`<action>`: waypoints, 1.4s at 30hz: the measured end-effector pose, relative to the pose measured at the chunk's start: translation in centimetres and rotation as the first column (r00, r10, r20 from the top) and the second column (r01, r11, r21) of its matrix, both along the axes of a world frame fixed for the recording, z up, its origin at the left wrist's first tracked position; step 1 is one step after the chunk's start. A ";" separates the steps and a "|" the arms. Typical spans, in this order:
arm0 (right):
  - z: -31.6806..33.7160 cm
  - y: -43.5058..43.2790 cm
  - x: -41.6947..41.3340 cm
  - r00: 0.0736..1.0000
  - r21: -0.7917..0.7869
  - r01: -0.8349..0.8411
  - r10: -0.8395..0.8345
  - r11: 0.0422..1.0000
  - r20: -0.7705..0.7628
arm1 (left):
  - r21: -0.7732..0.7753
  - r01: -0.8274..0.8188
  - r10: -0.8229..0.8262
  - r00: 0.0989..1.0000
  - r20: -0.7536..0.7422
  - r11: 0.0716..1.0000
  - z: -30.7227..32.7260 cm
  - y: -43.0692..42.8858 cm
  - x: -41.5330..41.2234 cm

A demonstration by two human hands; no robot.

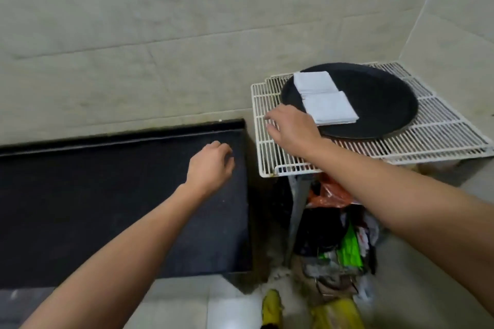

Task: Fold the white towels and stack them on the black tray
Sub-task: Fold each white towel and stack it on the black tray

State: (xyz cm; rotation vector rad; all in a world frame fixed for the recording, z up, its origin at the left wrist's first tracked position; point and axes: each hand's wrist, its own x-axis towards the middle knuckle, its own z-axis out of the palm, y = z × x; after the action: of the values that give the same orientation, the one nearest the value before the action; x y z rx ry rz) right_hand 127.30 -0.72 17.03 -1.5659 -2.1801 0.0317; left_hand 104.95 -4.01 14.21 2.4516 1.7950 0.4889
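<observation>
Round matte black tray [374,104] on white wire-grid rack [441,125], two square folded white towels [330,111] on tray's left part, edges touching, left hand [211,165] loosely curled over flat dark counter [107,195], empty, right hand [294,128] relaxed, empty, over rack beside tray rim, contact unclear.

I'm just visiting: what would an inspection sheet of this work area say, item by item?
Surface: black counter at left; white wire rack at right.
Job's things: black tray on the rack, two folded white towels side by side on it.
Clutter: coloured plastic bags under the rack.
Hands: left hand over the counter, right hand over the rack beside the tray; both hold nothing.
Cables: nothing seen.
Surroundings: pale tiled wall behind.
</observation>
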 end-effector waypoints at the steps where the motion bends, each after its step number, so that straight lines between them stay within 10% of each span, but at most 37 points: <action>1: -0.7 -0.9 -2.0 0.999 -0.015 -0.052 0.052 0.999 0.011 | -0.029 -0.030 0.029 0.999 -0.032 0.999 -0.4 -1.6 -1.8; 19: -5.0 -12.2 -44.2 0.693 -0.225 -0.652 0.690 0.724 0.209 | -0.160 -0.701 0.662 0.710 -0.238 0.695 -3.2 -26.6 -38.4; 42: -9.6 -6.1 -85.0 0.612 -0.380 -0.661 0.758 0.647 0.224 | -0.232 -0.790 0.741 0.614 -0.274 0.568 -5.8 -25.4 -75.8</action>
State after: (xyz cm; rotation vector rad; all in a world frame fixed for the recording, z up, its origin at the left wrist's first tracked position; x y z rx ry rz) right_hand 42.27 -6.85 7.42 -0.7033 -3.0948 0.3160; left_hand 29.15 -29.37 8.44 1.3895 2.7059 -0.0049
